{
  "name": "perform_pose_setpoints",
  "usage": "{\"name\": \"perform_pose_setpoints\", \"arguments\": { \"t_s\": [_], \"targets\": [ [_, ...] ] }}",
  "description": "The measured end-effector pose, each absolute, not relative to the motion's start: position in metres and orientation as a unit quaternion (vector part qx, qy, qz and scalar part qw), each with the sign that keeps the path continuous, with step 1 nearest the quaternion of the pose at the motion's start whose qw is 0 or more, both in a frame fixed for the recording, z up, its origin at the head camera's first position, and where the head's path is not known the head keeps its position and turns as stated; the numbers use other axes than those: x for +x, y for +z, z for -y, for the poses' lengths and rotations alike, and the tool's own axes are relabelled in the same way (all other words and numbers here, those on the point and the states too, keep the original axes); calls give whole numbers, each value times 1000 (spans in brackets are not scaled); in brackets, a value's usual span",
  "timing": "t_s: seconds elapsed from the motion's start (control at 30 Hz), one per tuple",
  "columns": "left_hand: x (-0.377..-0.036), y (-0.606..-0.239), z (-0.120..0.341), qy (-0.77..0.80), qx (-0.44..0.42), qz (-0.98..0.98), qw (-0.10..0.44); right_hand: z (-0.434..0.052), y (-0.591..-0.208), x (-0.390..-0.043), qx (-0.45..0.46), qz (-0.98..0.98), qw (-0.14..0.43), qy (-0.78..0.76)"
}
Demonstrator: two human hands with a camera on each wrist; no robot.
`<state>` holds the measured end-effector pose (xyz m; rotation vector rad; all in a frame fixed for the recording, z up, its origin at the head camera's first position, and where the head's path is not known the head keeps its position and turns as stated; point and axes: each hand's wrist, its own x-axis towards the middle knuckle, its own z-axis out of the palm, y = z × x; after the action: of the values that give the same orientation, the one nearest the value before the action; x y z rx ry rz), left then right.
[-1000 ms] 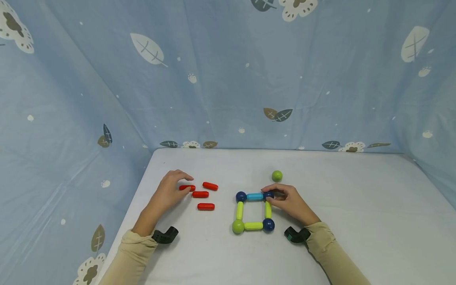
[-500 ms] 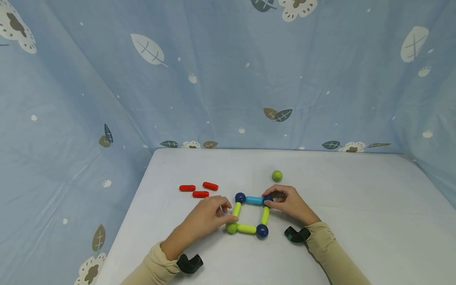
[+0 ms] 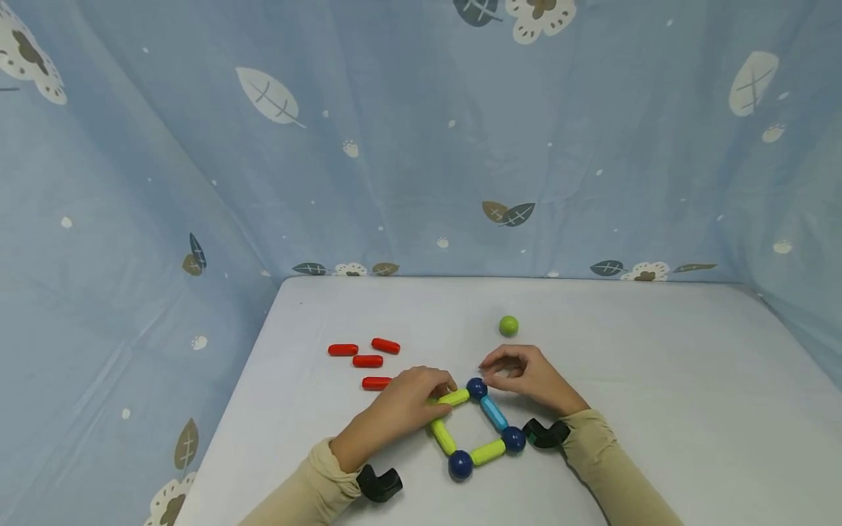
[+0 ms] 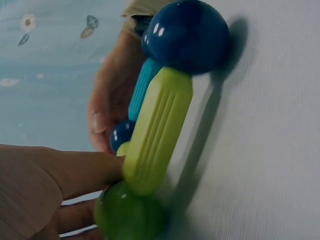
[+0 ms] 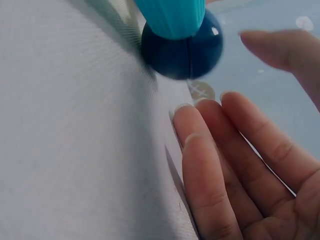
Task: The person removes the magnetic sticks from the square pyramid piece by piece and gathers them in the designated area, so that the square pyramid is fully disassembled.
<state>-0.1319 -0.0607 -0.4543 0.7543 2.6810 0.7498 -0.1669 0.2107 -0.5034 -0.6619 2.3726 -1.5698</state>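
A four-sided figure of magnetic balls and rods lies on the table, turned into a diamond. It has three navy balls (image 3: 460, 465), a light blue rod (image 3: 493, 414) and three yellow-green rods (image 3: 487, 452). My left hand (image 3: 404, 402) holds it at the left corner, thumb and fingers about a green ball (image 4: 130, 212) that the hand hides in the head view. My right hand (image 3: 533, 376) is beside the far navy ball (image 3: 476, 389), its fingers loosely bent with nothing between them. In the right wrist view its thumb and fingers are apart from the navy ball (image 5: 182, 52).
Several red rods (image 3: 367, 361) lie left of the figure, one partly behind my left hand. A loose green ball (image 3: 509, 326) sits beyond my right hand. Blue patterned cloth (image 3: 421, 146) hangs behind the white table (image 3: 625, 351).
My left hand has moved from the red rods to the figure's green corner. The figure has rotated clockwise and come nearer. My right hand has let go of the navy ball, staying about in place.
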Motion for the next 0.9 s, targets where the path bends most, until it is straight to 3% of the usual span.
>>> {"name": "perform_pose_setpoints", "arguments": {
  "t_s": [0.5, 0.9],
  "targets": [
    [-132, -461, 44, 228, 303, -923, 65, -211, -502, -169, -315, -787, 143, -512],
    [-135, -462, 47, 291, 267, -917, 47, -212, -498, -169, -290, -793, 162, -510]
  ]
}}
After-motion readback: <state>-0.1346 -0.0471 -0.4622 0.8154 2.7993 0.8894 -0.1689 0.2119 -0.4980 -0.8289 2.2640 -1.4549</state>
